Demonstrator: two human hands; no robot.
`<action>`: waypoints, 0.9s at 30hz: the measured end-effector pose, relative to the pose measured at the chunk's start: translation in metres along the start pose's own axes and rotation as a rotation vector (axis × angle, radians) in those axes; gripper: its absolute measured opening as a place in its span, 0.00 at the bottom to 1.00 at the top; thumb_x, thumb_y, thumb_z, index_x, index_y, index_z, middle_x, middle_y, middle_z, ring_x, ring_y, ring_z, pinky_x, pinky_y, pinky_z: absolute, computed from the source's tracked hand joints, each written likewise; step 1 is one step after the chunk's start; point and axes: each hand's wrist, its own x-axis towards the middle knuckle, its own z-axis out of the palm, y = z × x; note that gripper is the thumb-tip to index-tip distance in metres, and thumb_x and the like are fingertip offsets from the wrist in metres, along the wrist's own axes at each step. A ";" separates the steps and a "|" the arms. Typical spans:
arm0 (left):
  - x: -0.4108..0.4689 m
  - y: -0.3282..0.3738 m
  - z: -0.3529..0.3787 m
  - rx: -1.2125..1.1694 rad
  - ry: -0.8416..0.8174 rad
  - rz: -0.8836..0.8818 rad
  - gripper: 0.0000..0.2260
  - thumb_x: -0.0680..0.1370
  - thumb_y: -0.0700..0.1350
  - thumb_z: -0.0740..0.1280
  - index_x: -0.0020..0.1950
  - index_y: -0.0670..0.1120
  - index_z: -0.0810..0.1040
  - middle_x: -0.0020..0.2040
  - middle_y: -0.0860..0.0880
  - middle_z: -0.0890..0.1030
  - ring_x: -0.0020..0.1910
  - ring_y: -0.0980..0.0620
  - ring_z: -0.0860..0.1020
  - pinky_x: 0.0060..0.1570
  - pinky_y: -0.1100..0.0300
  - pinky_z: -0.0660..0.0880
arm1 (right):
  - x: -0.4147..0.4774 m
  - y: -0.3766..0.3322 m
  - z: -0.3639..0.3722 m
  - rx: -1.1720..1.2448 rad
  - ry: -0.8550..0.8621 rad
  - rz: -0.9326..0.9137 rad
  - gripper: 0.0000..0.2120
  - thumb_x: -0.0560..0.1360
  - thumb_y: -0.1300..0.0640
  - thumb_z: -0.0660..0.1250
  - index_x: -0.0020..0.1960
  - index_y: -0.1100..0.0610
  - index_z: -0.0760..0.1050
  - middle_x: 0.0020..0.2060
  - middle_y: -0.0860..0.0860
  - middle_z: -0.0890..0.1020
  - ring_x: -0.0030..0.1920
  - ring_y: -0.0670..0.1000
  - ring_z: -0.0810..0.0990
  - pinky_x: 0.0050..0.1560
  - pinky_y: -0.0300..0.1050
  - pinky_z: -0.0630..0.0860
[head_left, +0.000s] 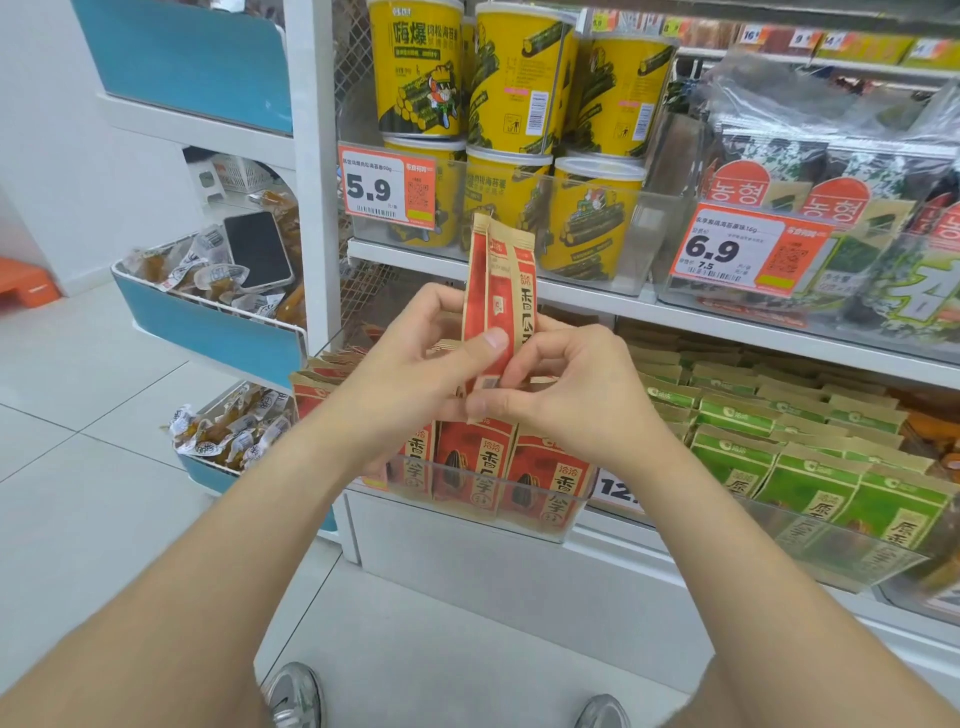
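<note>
We hold red seed packets (500, 291) upright in both hands at the snack shelf.

At far left, a phone (258, 249) lies on wrapped snacks in a blue side basket (208, 332). Our left hand (410, 358) grasps the packets from the left, thumb pressed across their front. They stand just above the clear bin (519, 522) of matching red packs on the lower shelf, below the yellow tubs (519, 78). Our right hand (576, 400) pinches their lower part. Green packets (810, 467) fill the shelf further right.

White shelf post (311, 171), pale glossy floor tiles (104, 467) left of it, plain white wall (47, 156) farther left, orange stool (26, 283) far left, white shelves (405, 258) to its right
</note>
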 end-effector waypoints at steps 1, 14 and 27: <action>0.000 -0.001 0.002 0.034 0.019 0.004 0.12 0.85 0.46 0.70 0.67 0.47 0.75 0.64 0.48 0.84 0.60 0.38 0.85 0.55 0.30 0.83 | -0.001 -0.002 0.004 -0.083 0.062 -0.008 0.17 0.61 0.48 0.89 0.33 0.52 0.82 0.54 0.39 0.87 0.53 0.43 0.87 0.56 0.53 0.84; 0.003 0.007 -0.011 -0.189 -0.081 -0.175 0.13 0.88 0.40 0.61 0.71 0.45 0.79 0.60 0.39 0.87 0.60 0.40 0.86 0.59 0.44 0.85 | 0.003 -0.014 -0.002 0.183 0.199 0.247 0.21 0.81 0.49 0.74 0.71 0.52 0.74 0.44 0.51 0.90 0.46 0.50 0.90 0.53 0.60 0.86; -0.003 -0.013 0.022 0.611 0.230 0.109 0.09 0.84 0.54 0.68 0.61 0.54 0.72 0.49 0.58 0.81 0.46 0.55 0.84 0.50 0.47 0.82 | 0.004 -0.011 -0.002 0.148 -0.024 0.359 0.18 0.85 0.57 0.61 0.48 0.70 0.80 0.35 0.62 0.87 0.34 0.61 0.88 0.33 0.55 0.85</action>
